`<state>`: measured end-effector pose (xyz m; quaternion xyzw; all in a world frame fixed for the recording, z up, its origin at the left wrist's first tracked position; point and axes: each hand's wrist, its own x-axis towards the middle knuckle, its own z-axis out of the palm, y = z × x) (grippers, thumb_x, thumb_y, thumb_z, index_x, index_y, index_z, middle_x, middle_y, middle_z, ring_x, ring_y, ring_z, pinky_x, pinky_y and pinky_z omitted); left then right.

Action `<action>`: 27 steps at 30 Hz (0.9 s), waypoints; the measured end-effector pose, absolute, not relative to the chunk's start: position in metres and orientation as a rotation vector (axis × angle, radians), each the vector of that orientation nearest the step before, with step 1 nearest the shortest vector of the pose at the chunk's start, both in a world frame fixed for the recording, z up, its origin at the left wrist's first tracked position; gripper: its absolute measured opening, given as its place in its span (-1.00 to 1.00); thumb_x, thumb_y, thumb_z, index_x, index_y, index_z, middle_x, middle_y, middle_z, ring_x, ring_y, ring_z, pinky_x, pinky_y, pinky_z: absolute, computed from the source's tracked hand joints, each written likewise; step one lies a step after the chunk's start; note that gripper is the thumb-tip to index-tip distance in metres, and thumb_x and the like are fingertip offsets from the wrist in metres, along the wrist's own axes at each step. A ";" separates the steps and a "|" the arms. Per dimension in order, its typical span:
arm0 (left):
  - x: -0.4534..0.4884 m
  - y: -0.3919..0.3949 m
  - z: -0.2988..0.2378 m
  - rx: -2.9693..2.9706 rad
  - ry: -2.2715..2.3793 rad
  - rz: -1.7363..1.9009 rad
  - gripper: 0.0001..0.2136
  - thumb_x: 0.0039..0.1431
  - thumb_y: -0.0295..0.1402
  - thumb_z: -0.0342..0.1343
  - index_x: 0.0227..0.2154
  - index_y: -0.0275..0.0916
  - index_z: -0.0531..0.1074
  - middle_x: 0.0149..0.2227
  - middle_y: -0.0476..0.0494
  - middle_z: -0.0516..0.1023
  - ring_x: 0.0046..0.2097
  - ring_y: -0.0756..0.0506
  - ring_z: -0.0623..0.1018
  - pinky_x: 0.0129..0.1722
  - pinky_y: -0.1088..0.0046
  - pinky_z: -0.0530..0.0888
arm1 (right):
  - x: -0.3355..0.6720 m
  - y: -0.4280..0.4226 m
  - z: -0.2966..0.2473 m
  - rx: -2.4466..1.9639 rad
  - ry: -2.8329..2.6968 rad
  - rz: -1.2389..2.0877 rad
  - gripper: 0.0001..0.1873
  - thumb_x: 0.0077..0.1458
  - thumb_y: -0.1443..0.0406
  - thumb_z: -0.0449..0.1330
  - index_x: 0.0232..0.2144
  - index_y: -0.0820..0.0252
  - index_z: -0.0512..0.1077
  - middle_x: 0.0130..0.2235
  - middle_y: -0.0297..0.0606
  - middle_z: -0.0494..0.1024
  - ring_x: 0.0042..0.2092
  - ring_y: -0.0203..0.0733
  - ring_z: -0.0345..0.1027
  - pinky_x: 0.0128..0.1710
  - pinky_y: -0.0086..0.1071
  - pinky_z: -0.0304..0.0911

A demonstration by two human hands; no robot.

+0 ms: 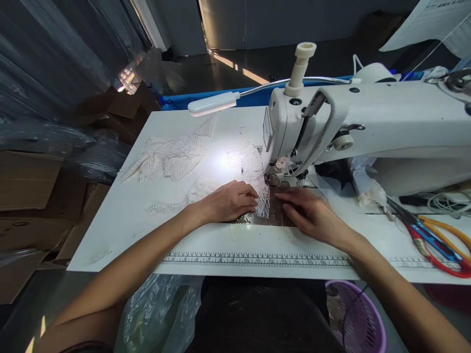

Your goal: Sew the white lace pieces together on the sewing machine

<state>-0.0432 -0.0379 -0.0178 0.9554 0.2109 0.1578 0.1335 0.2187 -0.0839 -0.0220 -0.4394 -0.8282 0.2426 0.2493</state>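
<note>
Presently, left hand on lace, grip unclear; right hand, grip apart; room between both and front tabletop edge.

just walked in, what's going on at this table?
A person is at a sewing machine with both hands near its needle area. The left hand lies on white lace, which reaches up to the machine's head. The right hand is by the brown plate, just right of the lace's edge. A lit lamp shines on the table, and more lace lies loosely spread to the left.
</note>
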 end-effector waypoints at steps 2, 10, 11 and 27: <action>-0.044 -0.036 -0.024 2.748 0.632 0.536 -0.84 0.31 -0.39 0.05 -0.24 -0.26 0.54 -0.15 -0.22 0.57 -0.19 -0.09 0.55 -0.17 0.27 0.51 | 0.210 -0.092 -0.026 -1.135 -2.317 0.649 -0.61 0.24 0.31 0.06 0.09 0.20 0.39 0.04 -0.09 0.48 0.05 -0.03 0.35 0.05 -0.10 0.32; -0.035 -0.027 -0.013 2.449 0.819 0.886 -0.88 0.28 -0.40 0.09 -0.26 -0.31 0.50 -0.29 -0.16 0.59 -0.27 -0.03 0.58 -0.30 0.43 0.54 | 0.199 -0.109 -0.034 -1.157 -2.498 0.481 -0.63 0.26 0.30 0.03 0.08 0.17 0.40 0.11 -0.12 0.45 0.09 0.11 0.24 -0.03 0.09 0.25; -0.031 -0.029 -0.013 2.416 0.875 0.950 -0.88 0.29 -0.40 0.07 -0.24 -0.33 0.48 -0.32 -0.14 0.59 -0.31 -0.01 0.57 -0.35 0.46 0.53 | 0.199 -0.109 -0.035 -1.165 -2.491 0.479 -0.63 0.25 0.31 0.04 0.08 0.16 0.40 0.11 -0.12 0.45 0.08 0.11 0.25 -0.04 0.09 0.25; -0.019 -0.044 -0.040 2.895 0.707 0.808 -0.89 0.25 -0.48 0.02 -0.29 -0.30 0.44 -0.22 -0.16 0.58 -0.26 -0.06 0.53 -0.21 0.29 0.45 | 0.222 -0.056 -0.018 -1.217 -2.305 0.749 -0.71 0.13 0.41 0.03 -0.18 0.14 0.49 -0.22 -0.25 0.62 -0.24 -0.14 0.50 -0.23 -0.28 0.40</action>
